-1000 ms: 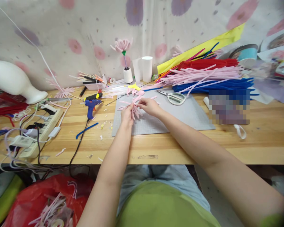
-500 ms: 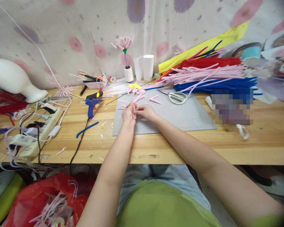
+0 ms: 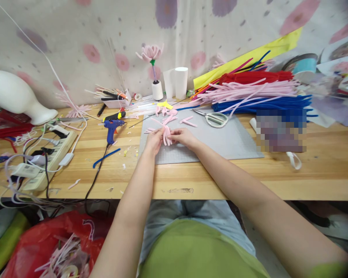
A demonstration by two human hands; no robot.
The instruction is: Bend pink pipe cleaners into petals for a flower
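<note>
Both hands meet over the grey cutting mat (image 3: 229, 143) on the wooden table. My left hand (image 3: 154, 139) and my right hand (image 3: 183, 136) pinch a small bundle of bent pink pipe cleaner pieces (image 3: 166, 133) between them. The fingers of both hands are closed on it. More short pink pieces (image 3: 188, 121) lie loose on the mat just beyond the hands. White-handled scissors (image 3: 214, 117) rest at the mat's far edge, right of the hands.
A blue glue gun (image 3: 111, 127) lies left of the mat, its black cord running off the table's front edge. A power strip (image 3: 50, 152) with tangled cables sits far left. Stacks of pink, blue and red pipe cleaners (image 3: 258, 94) fill the back right. A red bag (image 3: 52, 243) is below.
The hands have drawn together and pulled slightly nearer on the mat, gathering the spread pink pieces into a tighter bundle. Some pink pieces now lie left behind on the mat.
</note>
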